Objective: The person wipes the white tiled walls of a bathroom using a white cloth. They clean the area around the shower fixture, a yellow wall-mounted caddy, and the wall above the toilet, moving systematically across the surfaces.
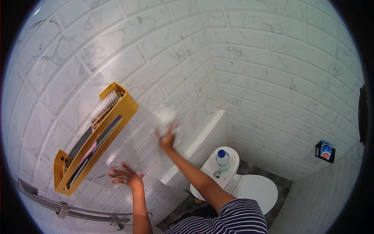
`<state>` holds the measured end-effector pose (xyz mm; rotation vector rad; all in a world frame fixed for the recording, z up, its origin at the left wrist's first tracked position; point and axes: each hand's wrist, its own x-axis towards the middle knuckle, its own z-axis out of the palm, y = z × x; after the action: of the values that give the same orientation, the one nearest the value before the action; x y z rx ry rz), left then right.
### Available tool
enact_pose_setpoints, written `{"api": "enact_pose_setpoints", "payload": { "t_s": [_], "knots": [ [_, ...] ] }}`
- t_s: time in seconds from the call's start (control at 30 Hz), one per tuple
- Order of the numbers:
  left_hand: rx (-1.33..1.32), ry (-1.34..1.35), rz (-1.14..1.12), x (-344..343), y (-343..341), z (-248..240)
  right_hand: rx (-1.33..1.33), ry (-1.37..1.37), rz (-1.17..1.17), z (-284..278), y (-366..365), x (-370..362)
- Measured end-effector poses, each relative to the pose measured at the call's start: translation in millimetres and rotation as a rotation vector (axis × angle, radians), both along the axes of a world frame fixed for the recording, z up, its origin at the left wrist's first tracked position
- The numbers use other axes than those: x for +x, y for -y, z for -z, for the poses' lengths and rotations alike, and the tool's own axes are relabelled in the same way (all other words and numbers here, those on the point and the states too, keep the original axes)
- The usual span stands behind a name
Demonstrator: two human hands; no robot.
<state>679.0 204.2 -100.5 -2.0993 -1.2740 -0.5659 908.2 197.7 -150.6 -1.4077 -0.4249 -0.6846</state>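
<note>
Hands raised: left (125,175) splayed on glass panel (128,140); right (167,138) wiping.

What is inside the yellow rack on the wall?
The yellow rack holds a white-bristled brush at its upper end and something pink lower down. The front panel covers most of both, so their full shapes stay hidden.

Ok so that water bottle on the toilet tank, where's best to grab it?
Grip the clear body of the bottle just under its blue cap, coming from above and in front. It stands upright on the toilet tank, with the wall close behind, so the front is the open side.
</note>
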Motion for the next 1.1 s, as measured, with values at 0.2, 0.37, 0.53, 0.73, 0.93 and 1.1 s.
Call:
{"api": "enact_pose_setpoints", "payload": {
  "t_s": [0.2, 0.37, 0.53, 0.73, 0.93, 1.1],
  "knots": [
    [0.000, -0.014, -0.023, -12, 2, -2, -0.118, 0.454, -0.042, -47, -2, 8],
    [-0.003, -0.004, -0.018, -9, 2, -1, 0.216, -0.249, 0.269, -87, 33, 144],
    [0.015, -0.002, 0.010, -3, 1, 0, 0.274, -0.848, 0.220, 0, 58, 157],
    [0.035, -0.035, -0.037, -5, 3, 0, 0.098, -0.535, -0.366, 59, 28, -50],
    [0.060, -0.107, -0.075, -7, 5, -5, 0.033, 0.024, -0.109, -8, 38, 14],
    [0.022, -0.058, -0.009, -5, 4, -2, 0.169, -0.358, 0.167, 3, 49, 153]
  ]
}}
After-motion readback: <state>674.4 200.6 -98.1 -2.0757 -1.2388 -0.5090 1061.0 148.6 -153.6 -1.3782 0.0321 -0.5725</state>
